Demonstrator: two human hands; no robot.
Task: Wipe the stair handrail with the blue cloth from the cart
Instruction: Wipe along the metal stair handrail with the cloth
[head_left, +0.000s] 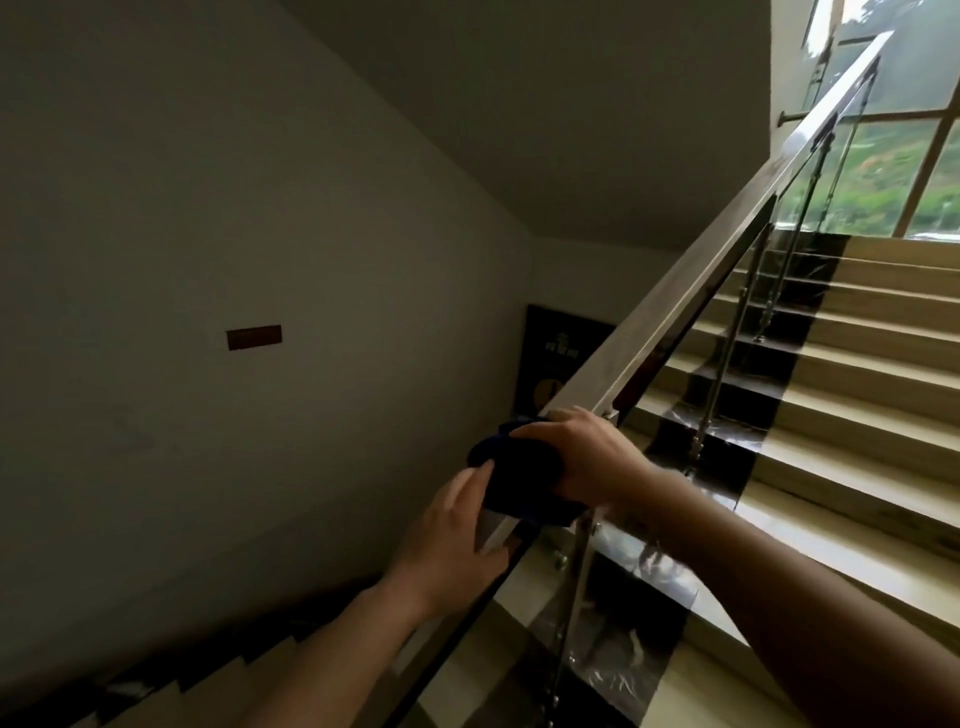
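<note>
A flat metal handrail (691, 270) climbs from the lower middle to the upper right, above glass panels. A dark blue cloth (519, 475) is bunched over the rail at its lower part. My right hand (582, 457) lies on top of the cloth and presses it onto the rail, fingers curled around it. My left hand (452, 540) holds the rail just below the cloth, and its fingertips touch the cloth's lower edge. The cart is not in view.
Beige stairs with black marble strips (737, 415) rise on the right behind the glass toward a bright window (893, 156). A grey wall with a small brown plate (253, 338) fills the left. A dark poster (556, 353) hangs at the landing. Lower steps (208, 680) descend at bottom left.
</note>
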